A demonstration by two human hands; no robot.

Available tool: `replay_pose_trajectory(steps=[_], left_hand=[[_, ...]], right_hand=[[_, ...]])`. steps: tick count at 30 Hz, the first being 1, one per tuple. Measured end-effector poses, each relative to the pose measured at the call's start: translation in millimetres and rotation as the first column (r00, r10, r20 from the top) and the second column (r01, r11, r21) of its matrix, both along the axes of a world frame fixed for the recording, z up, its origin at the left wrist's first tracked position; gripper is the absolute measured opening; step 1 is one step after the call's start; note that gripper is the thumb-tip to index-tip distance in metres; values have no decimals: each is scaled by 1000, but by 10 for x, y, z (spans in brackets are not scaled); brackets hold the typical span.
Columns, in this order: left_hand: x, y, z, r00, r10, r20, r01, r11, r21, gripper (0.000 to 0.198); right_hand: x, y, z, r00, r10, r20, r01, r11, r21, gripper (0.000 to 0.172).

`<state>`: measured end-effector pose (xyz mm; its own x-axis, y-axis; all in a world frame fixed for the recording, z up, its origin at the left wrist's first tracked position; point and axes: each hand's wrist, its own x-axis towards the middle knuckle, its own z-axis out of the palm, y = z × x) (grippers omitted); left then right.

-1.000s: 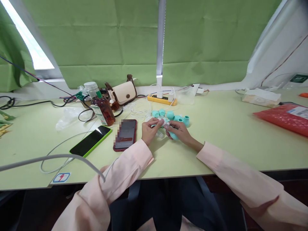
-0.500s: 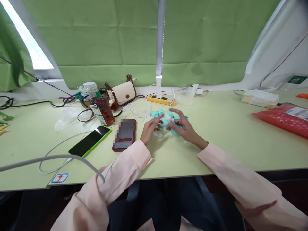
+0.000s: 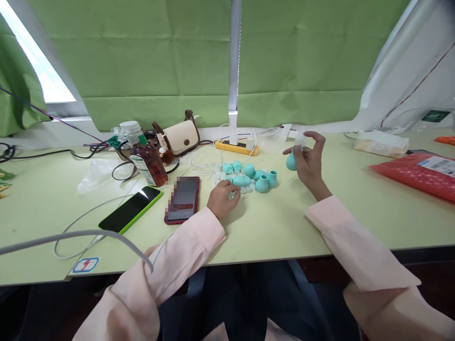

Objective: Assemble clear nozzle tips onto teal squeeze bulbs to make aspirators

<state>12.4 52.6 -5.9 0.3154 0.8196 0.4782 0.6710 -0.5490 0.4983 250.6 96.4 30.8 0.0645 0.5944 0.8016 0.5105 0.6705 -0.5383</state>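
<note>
My right hand (image 3: 310,166) is raised over the right of the table, its fingers closed round a teal rubber bulb (image 3: 291,162) with a whitish translucent nozzle (image 3: 300,138) at its upper end. Left of it, my left hand (image 3: 223,198) rests low by the front of a pile, thumb and forefinger pinched on a small clear plastic piece (image 3: 232,194) whose kind I cannot make out. The pile holds several loose teal bulbs (image 3: 262,183), some with open necks, and translucent plastic pieces (image 3: 248,188) among them.
A red-cased phone (image 3: 182,201) and a green-edged phone (image 3: 131,208) lie left of my left hand. Behind them stand a bottle of amber liquid (image 3: 151,163) and a cream handbag (image 3: 182,136). A yellow power strip (image 3: 236,147) sits at the back; a red bubble-wrap parcel (image 3: 415,173) lies right.
My right hand has moved right and up from the pile, carrying a teal bulb with its nozzle. My left hand has shifted slightly down, its fingers now pinched on a clear piece.
</note>
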Motion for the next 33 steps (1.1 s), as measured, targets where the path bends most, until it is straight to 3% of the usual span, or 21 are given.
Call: replay_pose_trajectory(steps=[3,11,22,33], left_hand=[[16,-50,-8,979,6,-203,3,999,43,21],[11,-85,14,870,32,-492,10,996,83,23],[13,-59,-8,824,46,-565,17,994,105,22],[27,-86,6,810,89,-580,-40,994,98,24]], right_hand=[[174,167,-145,992,-114,50,115,993,-24,32],[347,462,-446,997,-77,29,80,987,-140,26],[391,499,-500,985,-92,148,118,977,-176,23],[345,483,-472,946,-220,239,241,968,-63,29]])
